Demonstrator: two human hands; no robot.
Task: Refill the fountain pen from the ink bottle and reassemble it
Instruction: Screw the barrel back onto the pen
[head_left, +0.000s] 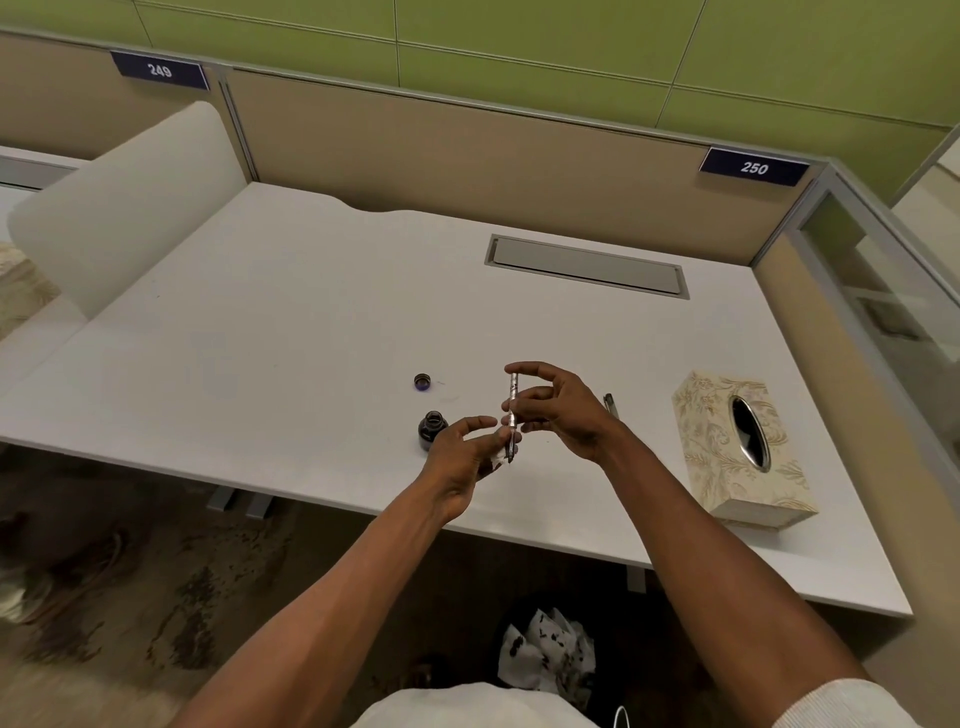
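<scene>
Your table (311, 322) is white and bare of any cover, so any ink that drips or spills will land straight on it; what falls past the near edge goes toward the bin of ink-spotted tissues (545, 654) below.

The tissue box (737, 452) stands at your right, well apart from the pen, so a fresh tissue would cost you a reach with a hand that is busy.

Your right hand (563, 410) holds the pen section (513, 415) nearly upright, fingers curled and pinching it along the upper half, with the nib end down. Your left hand (467, 457) grips a small white wad of tissue (496, 460) against the lower end, fingers curled round it. I judge you are wiping the nib after filling. Squeeze or twist too hard up top and, if that part is the converter, ink could be pushed out; I cannot tell its type.

The ink bottle (432, 428) stands open just beside your left hand, near the table's front edge. A backward swing of that wrist could tip it.

Its cap (423, 382) lies apart, farther back. A dark pen part (610, 404), probably the barrel or cap, lies behind your right wrist and could roll if nudged.
</scene>
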